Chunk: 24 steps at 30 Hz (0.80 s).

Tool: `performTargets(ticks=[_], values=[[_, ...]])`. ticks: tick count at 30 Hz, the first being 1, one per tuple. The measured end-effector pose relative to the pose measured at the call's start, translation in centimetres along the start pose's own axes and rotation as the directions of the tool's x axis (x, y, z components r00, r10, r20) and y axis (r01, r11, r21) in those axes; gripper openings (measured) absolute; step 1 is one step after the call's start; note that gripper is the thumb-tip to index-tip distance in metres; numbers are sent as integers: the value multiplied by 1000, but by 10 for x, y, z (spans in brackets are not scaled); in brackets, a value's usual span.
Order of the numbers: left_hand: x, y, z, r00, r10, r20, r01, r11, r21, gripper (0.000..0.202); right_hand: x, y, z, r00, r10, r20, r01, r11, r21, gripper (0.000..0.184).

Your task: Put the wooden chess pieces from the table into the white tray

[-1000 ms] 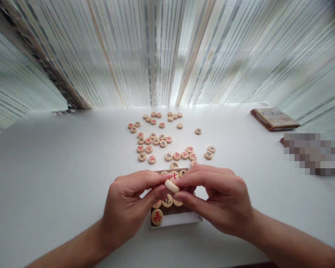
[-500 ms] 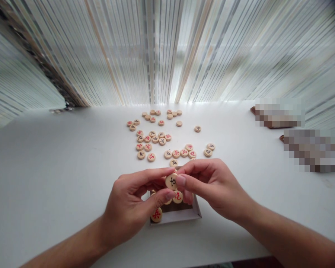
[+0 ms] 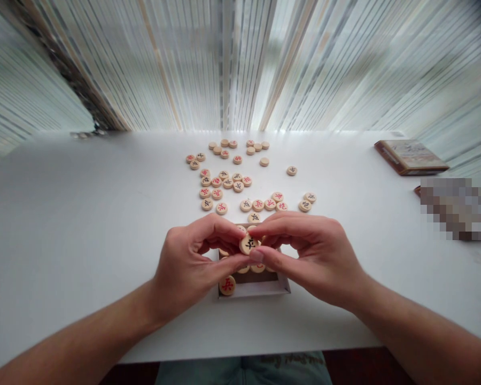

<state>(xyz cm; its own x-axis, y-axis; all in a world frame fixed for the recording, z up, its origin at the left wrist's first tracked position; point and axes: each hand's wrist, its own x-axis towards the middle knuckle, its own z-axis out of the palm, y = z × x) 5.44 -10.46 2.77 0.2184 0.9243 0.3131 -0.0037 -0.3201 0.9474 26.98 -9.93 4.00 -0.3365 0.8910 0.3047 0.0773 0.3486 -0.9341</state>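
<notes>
My left hand (image 3: 188,264) and my right hand (image 3: 312,256) meet over a small open cardboard box (image 3: 256,289) near the table's front edge. Together they pinch one round wooden chess piece (image 3: 248,244) with a black character facing me. Fingers of both hands are curled round it. Inside the box lie several more pieces, one with a red character (image 3: 227,285) at its front left. The hands hide most of the box.
Several loose chess pieces (image 3: 240,182), red and black marked, are scattered on the white table (image 3: 84,214) beyond the box. A flat brown box (image 3: 411,156) lies at the far right. Striped curtains hang behind the table.
The held piece turned from edge-on to face up, showing its black character. Both hands stayed together over the box; the camera tilted down, so everything sits higher in view.
</notes>
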Motion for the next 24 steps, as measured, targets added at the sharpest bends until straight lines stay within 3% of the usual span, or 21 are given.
performTargets(ticks=[5,9,12,15,18,21,24], values=[[-1,0,-1,998,33,48,-34,999,17,34,0,0,-2,997,-28,73,32,998,-58,18],[0,0,-3,991,84,106,-92,993,72,34,0,0,-3,998,-41,45,44,996,-71,15],[3,1,-6,991,98,89,-106,991,88,34,-1,-3,-4,992,-113,48,120,976,-183,15],[9,2,-9,999,39,-11,-38,997,71,22,-2,-5,-5,969,-168,180,221,915,-337,14],[13,1,-10,996,-11,-85,18,997,79,12,-5,-5,-4,924,-137,356,284,870,-403,9],[14,-1,-9,996,-4,-86,13,994,105,11,-7,-4,-1,881,-106,460,323,846,-423,3],[12,0,-7,997,28,-70,-18,989,145,15,-8,-2,0,871,-99,481,333,840,-429,3]])
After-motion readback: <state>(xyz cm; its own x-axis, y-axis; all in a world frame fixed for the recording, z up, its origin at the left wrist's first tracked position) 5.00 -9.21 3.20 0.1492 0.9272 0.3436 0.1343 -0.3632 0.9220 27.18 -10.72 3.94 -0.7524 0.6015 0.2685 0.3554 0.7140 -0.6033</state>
